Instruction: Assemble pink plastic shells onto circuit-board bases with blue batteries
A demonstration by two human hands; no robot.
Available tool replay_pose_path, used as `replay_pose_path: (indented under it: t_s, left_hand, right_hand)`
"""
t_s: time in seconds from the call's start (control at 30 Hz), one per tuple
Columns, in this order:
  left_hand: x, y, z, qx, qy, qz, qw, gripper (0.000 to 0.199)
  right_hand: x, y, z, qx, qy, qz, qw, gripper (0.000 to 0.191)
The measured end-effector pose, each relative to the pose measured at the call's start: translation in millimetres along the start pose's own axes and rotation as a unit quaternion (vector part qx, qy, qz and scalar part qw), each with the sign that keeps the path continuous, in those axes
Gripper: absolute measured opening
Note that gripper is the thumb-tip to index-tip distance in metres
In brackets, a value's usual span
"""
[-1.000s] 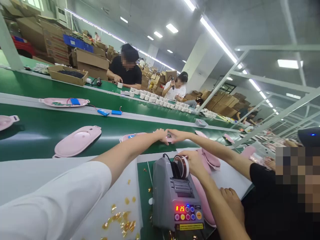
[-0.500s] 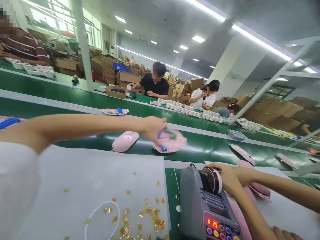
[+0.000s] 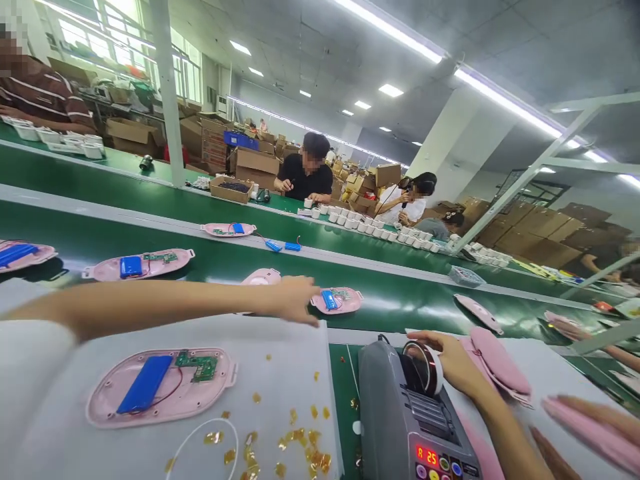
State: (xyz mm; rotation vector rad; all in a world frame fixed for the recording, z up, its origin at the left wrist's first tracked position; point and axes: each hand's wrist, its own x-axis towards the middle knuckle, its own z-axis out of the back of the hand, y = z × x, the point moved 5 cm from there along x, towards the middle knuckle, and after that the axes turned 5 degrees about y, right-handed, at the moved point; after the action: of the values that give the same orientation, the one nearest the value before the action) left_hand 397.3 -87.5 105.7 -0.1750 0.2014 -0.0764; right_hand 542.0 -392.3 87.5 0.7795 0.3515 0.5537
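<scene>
My left hand (image 3: 296, 298) reaches over the green belt, slightly blurred, fingers apart, beside a pink shell (image 3: 345, 301) with a blue battery and green board. Nothing shows in its grasp. Part of another pink shell (image 3: 260, 276) shows behind it. On the white sheet (image 3: 280, 333) lies a larger pink shell (image 3: 170, 405) with a blue battery, red wire and green board. My right hand (image 3: 453, 363) rests by the reel of a grey tape dispenser (image 3: 383, 407), fingers spread; its fingertips are partly hidden. Amber tape pieces (image 3: 317, 460) lie scattered on the sheet.
More pink shells (image 3: 150, 265) lie along the belt. At right, a neighbour's hand (image 3: 600, 413) holds a blurred pink shell near stacked shells (image 3: 500, 363). People sit across the line behind white parts (image 3: 360, 222). A metal post (image 3: 169, 100) stands at left.
A pink shell now lies on the white sheet, where none was before. My left hand has moved slightly lower and no longer overlaps a shell's face. The neighbour's arm has drawn back right with a shell.
</scene>
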Motion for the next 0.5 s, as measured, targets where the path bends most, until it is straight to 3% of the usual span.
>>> replay_pose_path:
  t_s: [0.07,0.13,0.23,0.3,0.37,0.43,0.5]
  left_hand:
    - [71,-21,-1.1,-0.033,-0.012,0.012,0.999,0.088]
    - [123,-37,-12.0,-0.053,0.012,0.031,0.998,0.098]
    - [155,-45,-18.3,-0.067,0.024,0.039,0.997,0.094]
    - [145,-33,-7.0,-0.068,0.001,0.033,0.997,0.097]
    - [110,-12,11.0,-0.052,-0.023,0.016,0.998,0.103]
    - [53,14,23.3,-0.01,-0.028,-0.016,0.999,0.101]
    - [-19,47,18.8,0.013,0.008,0.01,1.0,0.098]
  right_hand:
    - [-5,0,1,0.007,-0.007,-0.001,1.0,0.044]
    - [-12,0,2,0.015,-0.013,0.007,1.0,0.044]
    - [-22,0,1,0.033,-0.022,0.011,0.999,0.045]
    - [-28,-3,2,0.042,-0.02,0.004,0.999,0.047]
    - [-31,-6,5,0.053,-0.02,0.005,0.998,0.048]
    - [-34,-12,10,0.078,-0.022,0.011,0.997,0.049]
    - [-38,-19,16,0.113,-0.039,0.003,0.993,0.052]
